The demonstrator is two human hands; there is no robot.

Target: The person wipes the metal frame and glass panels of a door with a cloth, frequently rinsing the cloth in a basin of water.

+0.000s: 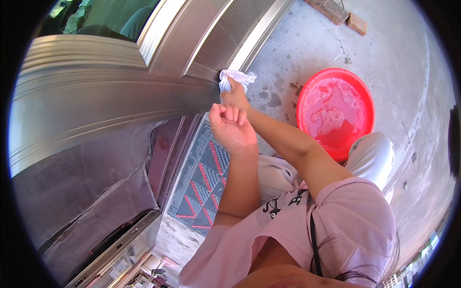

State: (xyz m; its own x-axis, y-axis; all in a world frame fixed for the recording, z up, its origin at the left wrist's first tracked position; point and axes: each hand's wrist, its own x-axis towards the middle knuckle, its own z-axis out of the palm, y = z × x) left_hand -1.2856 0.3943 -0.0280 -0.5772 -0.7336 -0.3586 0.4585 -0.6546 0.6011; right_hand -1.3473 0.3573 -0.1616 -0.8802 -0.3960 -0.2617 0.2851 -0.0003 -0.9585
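Observation:
My right hand (236, 94) holds a bunched white cloth (234, 80) against the lower edge of a brushed metal door (169, 77) with ribbed panels. Nearer to me, my left hand (234, 129) is raised in front of the door's edge, palm up, with its fingers curled and no object visible in it. Its fingertips overlap the right wrist in the picture. To the right of both hands a round red plastic basin (371, 108) stands on the floor, with foamy water in it.
Concrete floor (396, 72) with wet spots surrounds the basin. Brick pieces (356, 23) lie at the top. A grey and red patterned mat (198, 180) is below the door. Dark ribbed sheeting (90, 180) covers a surface at the left. My bent knee (372, 154) is beside the basin.

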